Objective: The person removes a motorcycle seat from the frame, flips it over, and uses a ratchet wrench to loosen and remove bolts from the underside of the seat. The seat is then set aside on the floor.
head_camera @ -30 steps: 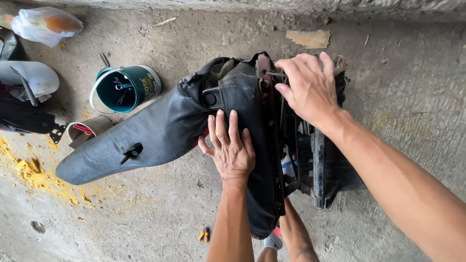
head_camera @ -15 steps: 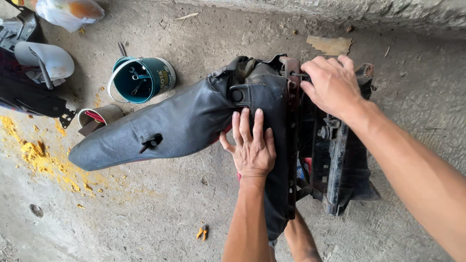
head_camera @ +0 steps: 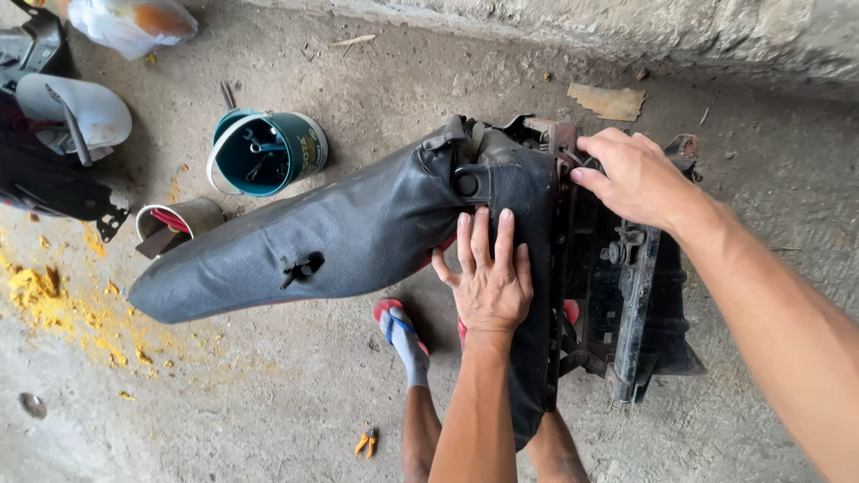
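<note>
Seat cover (head_camera: 358, 234), smooth dark vinyl tapering to a rounded tip, lies draped over a black seat base (head_camera: 626, 295) of ribbed plastic and rusty metal on the rough concrete floor (head_camera: 268, 402). I see my left hand (head_camera: 488, 277) pressed flat on the vinyl, fingers spread, its grip open and holding nothing. My right hand (head_camera: 631, 174) curls its grip over the base's upper metal edge; a teal bucket (head_camera: 267, 152) of tools lies tipped nearby.

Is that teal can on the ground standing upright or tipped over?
Tipped. The teal can lies on its side on the concrete floor, mouth facing the camera, with tools visible inside.
</note>
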